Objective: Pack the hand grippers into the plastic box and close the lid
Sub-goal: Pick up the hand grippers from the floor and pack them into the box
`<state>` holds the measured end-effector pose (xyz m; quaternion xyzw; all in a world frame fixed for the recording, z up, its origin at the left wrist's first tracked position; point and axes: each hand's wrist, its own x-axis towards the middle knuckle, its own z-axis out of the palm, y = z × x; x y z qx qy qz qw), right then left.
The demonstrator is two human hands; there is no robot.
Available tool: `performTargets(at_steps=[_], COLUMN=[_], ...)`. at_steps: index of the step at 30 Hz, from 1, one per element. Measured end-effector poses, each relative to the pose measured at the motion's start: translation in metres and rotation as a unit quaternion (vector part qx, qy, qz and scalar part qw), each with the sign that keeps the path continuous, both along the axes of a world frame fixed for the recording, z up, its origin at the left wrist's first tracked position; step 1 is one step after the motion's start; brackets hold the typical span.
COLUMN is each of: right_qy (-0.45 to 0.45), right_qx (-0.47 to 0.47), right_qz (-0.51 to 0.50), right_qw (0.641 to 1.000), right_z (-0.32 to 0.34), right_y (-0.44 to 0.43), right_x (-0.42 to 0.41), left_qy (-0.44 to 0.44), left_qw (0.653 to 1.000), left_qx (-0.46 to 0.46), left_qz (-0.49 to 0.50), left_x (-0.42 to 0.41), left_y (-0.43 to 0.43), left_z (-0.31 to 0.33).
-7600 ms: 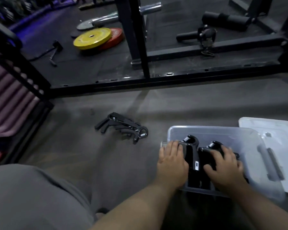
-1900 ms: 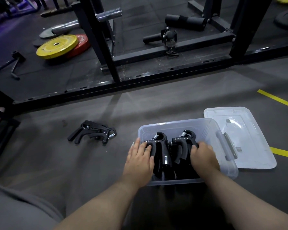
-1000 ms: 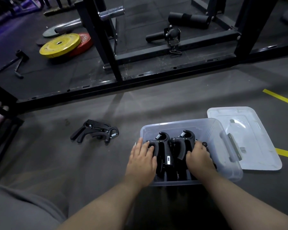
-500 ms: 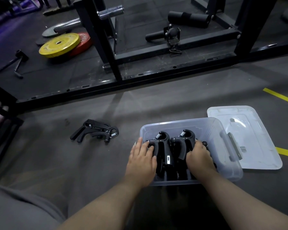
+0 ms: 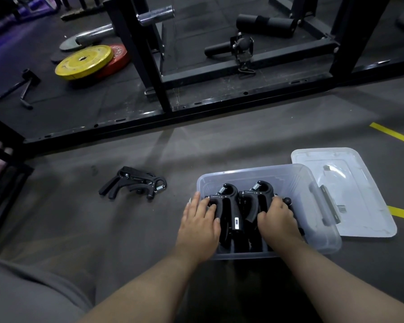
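Grippers (image 5: 240, 210): left hand (image 5: 200, 226) flat, right (image 5: 278, 221) curled

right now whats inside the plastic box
Black hand grippers stand side by side in the plastic box, left hand and right hand on them. Whatever lies under the hands and grippers is covered.

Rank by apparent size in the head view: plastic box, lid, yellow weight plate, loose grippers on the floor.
1. plastic box
2. lid, partly behind the box
3. yellow weight plate and loose grippers: look alike; the plate lies farther off.
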<state>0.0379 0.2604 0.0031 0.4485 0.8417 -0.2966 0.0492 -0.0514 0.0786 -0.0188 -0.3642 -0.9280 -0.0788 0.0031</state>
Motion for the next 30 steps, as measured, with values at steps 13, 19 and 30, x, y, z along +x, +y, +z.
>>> performTargets(at_steps=[13,19,30], right_qy=[-0.001,0.021,0.002], right_qx=[-0.002,-0.013,0.106], right_qz=[-0.001,-0.013,0.126], right_qw=[1.0,1.0,0.986], right_z=[0.0,-0.004,-0.018], right_y=[-0.001,0.001,-0.01], right_x=[-0.001,-0.002,-0.001], left_qy=[0.005,0.003,-0.024], left_qw=[1.0,1.0,1.0], left_qx=[0.001,0.0,0.012], left_qz=[0.001,-0.004,0.001], left_x=[0.001,0.001,0.002], left_y=[0.0,0.0,-0.001], left_z=[0.0,0.001,0.006])
